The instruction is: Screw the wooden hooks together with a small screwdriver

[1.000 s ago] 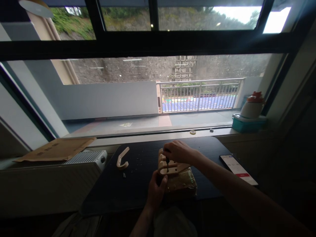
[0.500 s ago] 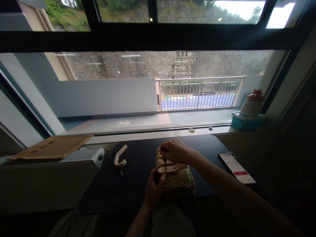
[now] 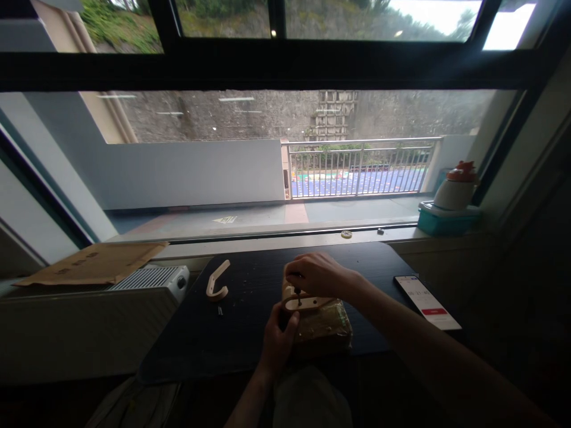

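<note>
My right hand (image 3: 317,273) is closed around the dark handle of a screwdriver (image 3: 299,297). Its shaft points down into a hole near the rounded left end of a pale wooden hook piece (image 3: 307,304). That piece lies on a block wrapped in shiny brown tape (image 3: 323,327). With thumb and fingers, my left hand (image 3: 279,339) grips the left end of the wooden piece, against the block. A second wooden hook (image 3: 217,291) rests on the dark table to the left, with small screws (image 3: 220,311) just below it. The screw under the driver tip is too small to make out.
On the table's (image 3: 200,351) right lies a phone (image 3: 427,302) with its screen lit. A bottle (image 3: 455,187) stands on a teal box (image 3: 447,219) by the window. A tape roll (image 3: 347,234) sits on the sill, and a brown envelope (image 3: 96,263) covers part of the radiator (image 3: 151,279).
My right hand has turned slightly on the screwdriver and shifted a little to the left. My left hand, the wooden piece and the block keep their places.
</note>
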The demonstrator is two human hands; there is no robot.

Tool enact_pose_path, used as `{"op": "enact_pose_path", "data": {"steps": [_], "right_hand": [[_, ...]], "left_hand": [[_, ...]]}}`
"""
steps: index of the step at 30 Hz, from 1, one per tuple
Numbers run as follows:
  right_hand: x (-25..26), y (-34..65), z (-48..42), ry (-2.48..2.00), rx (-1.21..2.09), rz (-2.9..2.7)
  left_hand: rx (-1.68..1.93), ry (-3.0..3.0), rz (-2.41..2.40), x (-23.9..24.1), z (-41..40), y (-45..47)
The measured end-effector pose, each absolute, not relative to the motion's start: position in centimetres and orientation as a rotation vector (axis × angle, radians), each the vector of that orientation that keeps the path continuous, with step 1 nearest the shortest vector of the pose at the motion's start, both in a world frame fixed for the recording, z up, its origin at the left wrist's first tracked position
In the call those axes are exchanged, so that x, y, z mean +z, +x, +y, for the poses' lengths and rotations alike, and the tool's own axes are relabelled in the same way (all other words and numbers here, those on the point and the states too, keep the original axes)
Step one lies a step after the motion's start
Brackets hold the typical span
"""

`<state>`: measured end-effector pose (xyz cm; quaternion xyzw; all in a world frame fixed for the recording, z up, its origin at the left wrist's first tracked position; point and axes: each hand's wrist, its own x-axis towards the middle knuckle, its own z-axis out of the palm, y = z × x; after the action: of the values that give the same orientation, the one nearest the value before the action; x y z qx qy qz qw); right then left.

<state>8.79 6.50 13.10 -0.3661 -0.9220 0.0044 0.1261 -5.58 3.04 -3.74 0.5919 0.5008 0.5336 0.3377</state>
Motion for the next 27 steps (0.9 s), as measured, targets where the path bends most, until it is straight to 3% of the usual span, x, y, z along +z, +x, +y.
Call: {"op": "enact_pose_path", "data": {"steps": [9,19,27], "right_hand": [[12.4,8.8,7.5,-1.285,-0.072,-2.573],[13.1,9.2,6.4,-1.086,0.030,-2.714],[12.7,8.9,7.5,-1.337,0.010,-2.622]], "left_hand": [[1.401,1.538,1.300,-3.8,3.1,-5.6],[1.407,1.532,1.283,-3.4,3.0,-5.5],[1.392,1.534,1.298,-3.5,3.0,-5.5]]}}
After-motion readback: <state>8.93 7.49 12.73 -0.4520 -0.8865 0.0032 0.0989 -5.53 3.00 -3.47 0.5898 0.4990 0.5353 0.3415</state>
